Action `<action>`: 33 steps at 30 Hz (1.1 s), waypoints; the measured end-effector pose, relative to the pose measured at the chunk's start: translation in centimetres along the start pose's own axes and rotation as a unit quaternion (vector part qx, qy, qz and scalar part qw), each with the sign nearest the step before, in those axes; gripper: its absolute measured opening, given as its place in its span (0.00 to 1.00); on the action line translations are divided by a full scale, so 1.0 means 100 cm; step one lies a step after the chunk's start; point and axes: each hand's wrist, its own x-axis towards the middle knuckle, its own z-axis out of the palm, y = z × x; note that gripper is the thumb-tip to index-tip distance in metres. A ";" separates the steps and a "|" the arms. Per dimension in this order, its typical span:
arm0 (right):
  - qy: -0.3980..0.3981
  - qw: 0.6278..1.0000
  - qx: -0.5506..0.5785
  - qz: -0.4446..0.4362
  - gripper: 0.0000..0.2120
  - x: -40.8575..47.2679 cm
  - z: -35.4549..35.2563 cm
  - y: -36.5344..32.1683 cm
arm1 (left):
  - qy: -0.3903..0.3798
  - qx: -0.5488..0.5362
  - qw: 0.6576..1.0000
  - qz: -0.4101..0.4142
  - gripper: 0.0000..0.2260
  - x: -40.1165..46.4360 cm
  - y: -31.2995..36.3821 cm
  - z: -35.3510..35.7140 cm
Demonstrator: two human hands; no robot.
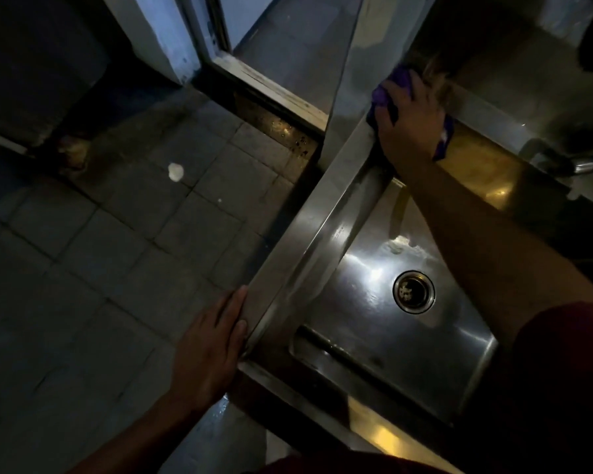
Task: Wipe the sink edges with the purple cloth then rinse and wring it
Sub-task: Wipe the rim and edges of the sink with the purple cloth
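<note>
Right grip flat, palm pressing the purple cloth onto the sink's far-left rim corner.
Left grip open, bracing on the near-left edge. Keep your palm flat and pressure even, drag along each rim in overlapping passes, and work the corner seam before rinsing.

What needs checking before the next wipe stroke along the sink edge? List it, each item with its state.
1. Purple cloth under the right hand: ok, pressed flat at the far corner.
2. Left hand braced on the sink's outer edge: ok.
3. Edge between the hands free of objects: ok.
4. Basin drain unblocked for rinsing: ok.
5. Tap within reach: cannot tell, too dark.
6. Edge already clean: cannot tell.
</note>
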 end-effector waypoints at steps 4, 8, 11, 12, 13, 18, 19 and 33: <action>-0.007 1.000 0.009 -0.001 0.22 -0.052 0.000 -0.024 | -0.002 0.004 1.000 0.008 0.23 -0.001 -0.001 0.001; -0.006 0.999 0.027 -0.018 0.20 -0.113 0.004 -0.051 | 0.004 -0.007 1.000 0.008 0.24 -0.002 -0.003 0.001; -0.018 0.998 0.048 -0.037 0.20 -0.162 0.005 -0.068 | 0.016 -0.032 0.999 0.007 0.23 -0.002 -0.007 0.002; -0.024 0.997 0.047 -0.048 0.20 -0.179 0.005 -0.074 | 0.022 -0.065 0.998 -0.004 0.23 -0.002 -0.008 0.002; -0.031 0.997 0.047 -0.058 0.19 -0.197 0.004 -0.080 | 0.028 -0.105 0.994 -0.017 0.24 -0.002 -0.009 0.001; -0.066 0.989 0.082 -0.104 0.19 -0.283 -0.002 -0.112 | 0.037 -0.181 0.983 -0.012 0.25 -0.014 -0.028 -0.001; -0.070 0.986 0.092 -0.117 0.19 -0.295 -0.003 -0.117 | 0.034 -0.189 0.981 -0.021 0.25 -0.019 -0.034 0.001; -0.117 0.950 0.167 -0.237 0.20 -0.291 -0.027 -0.112 | -0.027 -0.262 0.957 -0.125 0.33 -0.041 -0.057 0.007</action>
